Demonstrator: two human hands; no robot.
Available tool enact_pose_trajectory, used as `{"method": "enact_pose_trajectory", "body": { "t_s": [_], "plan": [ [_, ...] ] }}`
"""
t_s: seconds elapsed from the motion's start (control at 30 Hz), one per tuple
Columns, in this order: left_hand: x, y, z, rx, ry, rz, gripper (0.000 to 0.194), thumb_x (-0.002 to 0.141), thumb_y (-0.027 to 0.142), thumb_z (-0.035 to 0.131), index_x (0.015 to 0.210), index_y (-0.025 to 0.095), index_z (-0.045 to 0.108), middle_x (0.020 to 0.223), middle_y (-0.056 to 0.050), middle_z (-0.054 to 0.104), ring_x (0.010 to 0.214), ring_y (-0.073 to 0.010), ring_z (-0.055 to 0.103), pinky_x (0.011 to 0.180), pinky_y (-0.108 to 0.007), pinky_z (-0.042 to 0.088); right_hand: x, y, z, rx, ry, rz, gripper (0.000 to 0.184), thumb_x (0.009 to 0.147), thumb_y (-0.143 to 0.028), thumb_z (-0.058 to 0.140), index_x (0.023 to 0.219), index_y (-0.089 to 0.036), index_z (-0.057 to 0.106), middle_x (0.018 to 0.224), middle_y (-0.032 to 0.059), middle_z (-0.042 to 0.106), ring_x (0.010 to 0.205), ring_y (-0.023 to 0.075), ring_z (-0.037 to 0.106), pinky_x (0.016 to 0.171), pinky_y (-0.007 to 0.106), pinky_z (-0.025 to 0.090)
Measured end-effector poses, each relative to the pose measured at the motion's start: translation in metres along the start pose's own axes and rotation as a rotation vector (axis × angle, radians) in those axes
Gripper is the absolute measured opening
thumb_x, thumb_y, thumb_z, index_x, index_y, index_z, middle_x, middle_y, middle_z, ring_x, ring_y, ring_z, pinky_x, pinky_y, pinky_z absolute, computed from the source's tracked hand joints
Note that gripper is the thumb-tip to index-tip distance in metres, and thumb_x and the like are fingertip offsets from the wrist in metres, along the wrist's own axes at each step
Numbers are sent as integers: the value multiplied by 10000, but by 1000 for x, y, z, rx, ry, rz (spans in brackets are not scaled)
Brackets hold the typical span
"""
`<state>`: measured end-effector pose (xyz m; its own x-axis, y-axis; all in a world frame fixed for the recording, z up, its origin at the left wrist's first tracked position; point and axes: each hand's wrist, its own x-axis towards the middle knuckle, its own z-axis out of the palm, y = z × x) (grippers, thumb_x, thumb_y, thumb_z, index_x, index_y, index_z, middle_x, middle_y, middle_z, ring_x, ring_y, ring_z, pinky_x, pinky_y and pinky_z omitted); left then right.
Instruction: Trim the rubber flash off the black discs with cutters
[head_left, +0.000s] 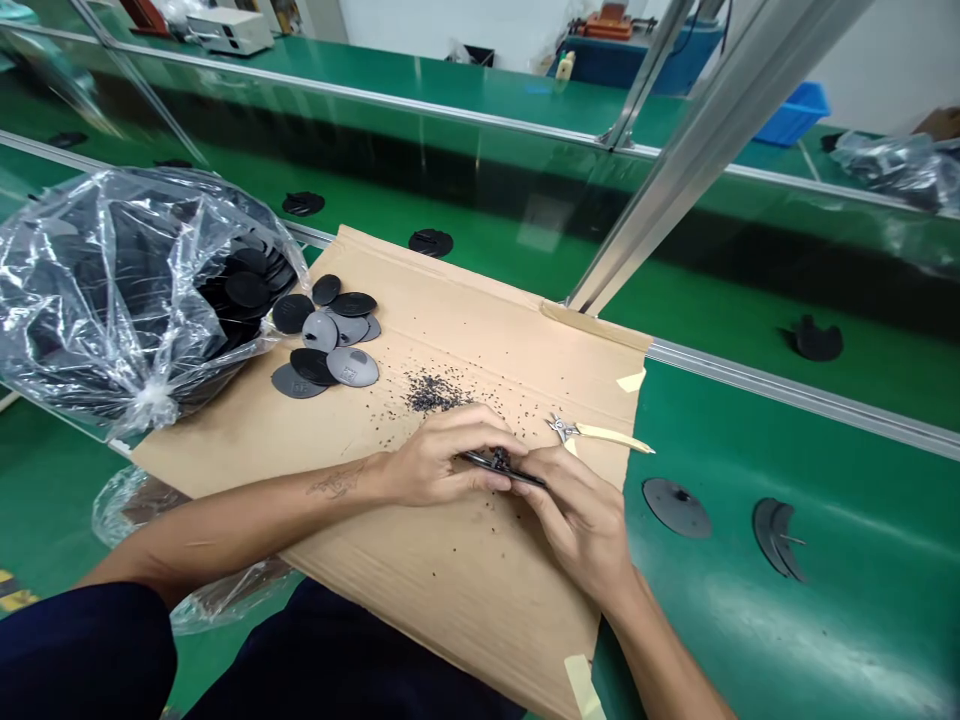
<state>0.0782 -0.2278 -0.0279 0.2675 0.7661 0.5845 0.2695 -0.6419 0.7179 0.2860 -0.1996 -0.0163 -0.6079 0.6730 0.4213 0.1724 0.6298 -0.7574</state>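
Left of the fingers, a grey oval disc (352,367) bears markings too small to read. The left hand (439,458) and right hand (583,510) pinch a black plastic part (499,462) between nearly closed fingertips; side cutters (609,435) lie just beyond the right fingers.

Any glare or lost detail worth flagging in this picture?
Head view: strong glints on the clear plastic bag; head view: pale glare across the green worktop, lower right; head view: the held dark piece shows little surface detail.
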Motion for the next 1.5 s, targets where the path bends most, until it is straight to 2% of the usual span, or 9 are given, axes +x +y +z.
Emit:
{"method": "enact_pose_trajectory", "body": {
  "t_s": [0.1, 0.27, 0.57, 0.73, 0.9, 1.07, 1.23, 1.33, 1.5],
  "plan": [
    [1, 1, 0, -17, -9, 26, 289, 989, 384, 592, 1170, 170, 664, 982, -96, 707, 902, -169, 663, 787, -307, 568, -2, 3, 0, -12, 4, -60, 205, 957, -144, 598, 1096, -221, 728, 992, 81, 720, 862, 193, 704, 724, 304, 600],
    [2, 2, 1, 21, -10, 34, 177, 995, 270, 583, 1100, 170, 686, 975, -91, 730, 878, -159, 672, 792, -308, 561, -3, 3, -3, -50, -15, -56, 257, 967, -136, 569, 1157, -230, 713, 1048, 88, 720, 904, 201, 712, 761, 320, 615],
    [2, 8, -2, 62, 26, 39, 85, 943, 268, 668, 956, 191, 702, 871, -48, 747, 801, -148, 685, 775, -298, 557, 0, -2, -3, 30, -60, -30, 217, 974, -145, 560, 1099, -224, 718, 998, 87, 719, 875, 199, 709, 753, 316, 616],
    [4, 8, -1, 18, 6, 27, 164, 982, 324, 605, 1006, 198, 708, 912, -67, 755, 853, -167, 696, 810, -327, 557, 0, -2, -6, -11, -67, -7, 201, 977, -171, 563, 1057, -226, 739, 972, 85, 729, 844, 204, 712, 729, 320, 615],
    [5, 11, -3, 42, 7, 28, 131, 945, 313, 665, 905, 192, 696, 821, -39, 737, 773, -147, 674, 769, -311, 542, 1, -3, -4, 67, -84, -36, 197, 974, -151, 570, 1062, -214, 734, 952, 74, 729, 841, 186, 709, 721, 302, 608],
    [4, 12, -4, 19, -3, 38, 171, 979, 341, 611, 964, 200, 707, 879, -54, 752, 816, -155, 686, 793, -325, 553, 1, -4, -4, 61, -86, -39, 220, 979, -167, 563, 1096, -229, 740, 971, 80, 725, 838, 189, 707, 699, 311, 602],
    [4, 13, -4, 65, 12, 50, 134, 939, 316, 674, 883, 197, 701, 799, -26, 728, 764, -139, 672, 741, -299, 540, 2, -4, -4, 101, -134, -20, 234, 990, -180, 543, 1096, -222, 748, 959, 78, 737, 840, 189, 710, 720, 312, 604],
    [3, 11, -3, 45, 8, 22, 125, 956, 305, 652, 982, 198, 712, 861, -44, 733, 818, -154, 674, 779, -316, 544, 2, -3, -3, 92, -95, -5, 221, 990, -201, 554, 1094, -227, 748, 954, 75, 736, 842, 195, 708, 717, 320, 603],
    [-1, 6, 1, -33, -32, -23, 307, 980, 356, 609, 1234, 191, 655, 1010, -97, 715, 924, -184, 659, 813, -339, 552, 2, 0, -2, 78, -89, 30, 233, 1011, -196, 525, 1119, -247, 726, 969, 56, 727, 862, 182, 698, 747, 322, 597]
  ]
}}
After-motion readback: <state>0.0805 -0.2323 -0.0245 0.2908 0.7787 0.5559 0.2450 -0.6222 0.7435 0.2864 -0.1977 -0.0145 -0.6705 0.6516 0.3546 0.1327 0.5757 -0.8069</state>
